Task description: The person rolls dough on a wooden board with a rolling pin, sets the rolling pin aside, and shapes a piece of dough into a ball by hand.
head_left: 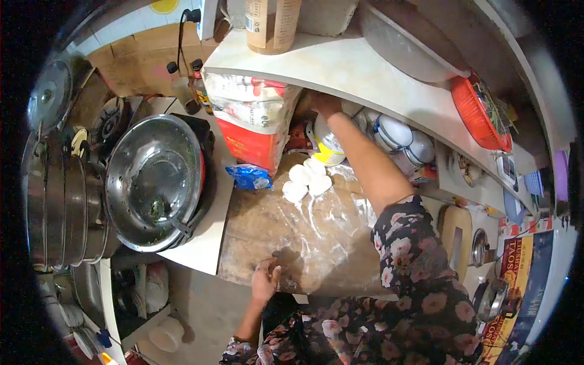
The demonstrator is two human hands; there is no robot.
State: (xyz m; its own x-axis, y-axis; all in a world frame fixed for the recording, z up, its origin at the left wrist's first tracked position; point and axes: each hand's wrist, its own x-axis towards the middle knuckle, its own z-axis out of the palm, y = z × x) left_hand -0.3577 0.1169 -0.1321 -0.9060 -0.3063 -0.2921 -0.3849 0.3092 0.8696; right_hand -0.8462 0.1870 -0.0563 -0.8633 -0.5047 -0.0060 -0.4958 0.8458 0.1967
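Observation:
My left hand is at the front edge of a brown wooden board, its fingers curled in; whatever they may hold is too small to make out. My right arm stretches across the board, and my right hand reaches under the white shelf, its fingertips hidden in shadow. Several white dough pieces sit together at the back of the board, with flour streaks in front of them. Behind them stands a container with a yellow label. A red and white bag and a blue packet are at the back left.
A large steel bowl with green bits inside is left of the board. The white shelf hangs low over the back, carrying a red basket. Stacked bowls sit beneath it. Steel pots stand at the far left.

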